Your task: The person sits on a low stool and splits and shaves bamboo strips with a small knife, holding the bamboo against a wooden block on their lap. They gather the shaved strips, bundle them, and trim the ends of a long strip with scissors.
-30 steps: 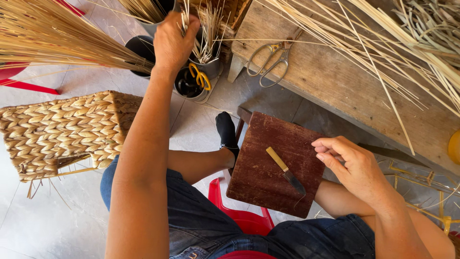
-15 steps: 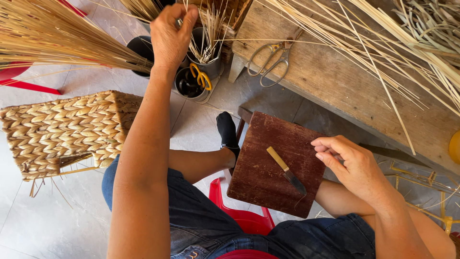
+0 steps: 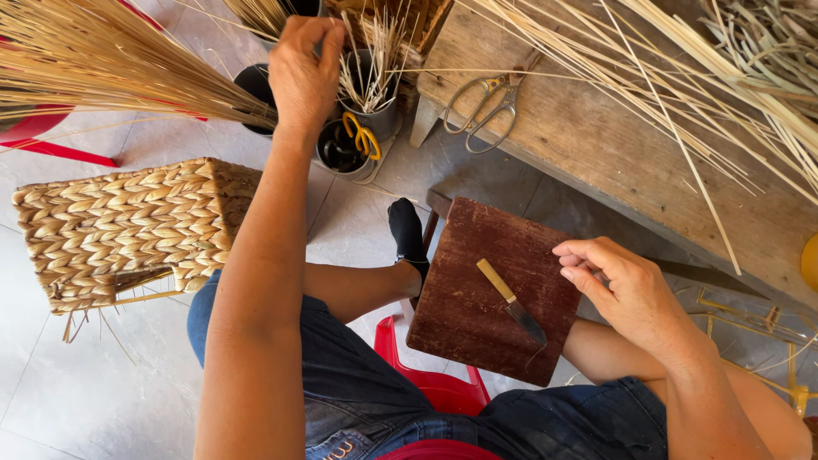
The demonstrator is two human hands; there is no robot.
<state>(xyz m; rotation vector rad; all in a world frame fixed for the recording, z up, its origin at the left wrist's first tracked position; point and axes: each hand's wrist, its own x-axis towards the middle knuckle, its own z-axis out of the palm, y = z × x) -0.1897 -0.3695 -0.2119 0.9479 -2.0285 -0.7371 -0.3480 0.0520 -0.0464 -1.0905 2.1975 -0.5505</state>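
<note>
Bright, soft daylight, no hard glare. Shadows are faint & lie close under things on the pale floor (image 3: 77, 400). Pic is sharp in the middle; edges bend a bit, wide lens.

My left hand (image 3: 302, 72) and right hand (image 3: 626, 290) are bare, with no rings or gloves, and both forearms are unsleeved. I wear dark blue denim shorts (image 3: 358, 392) with visible seams. Beyond the shorts' hem, one black sock (image 3: 406, 234) covers my foot.
</note>
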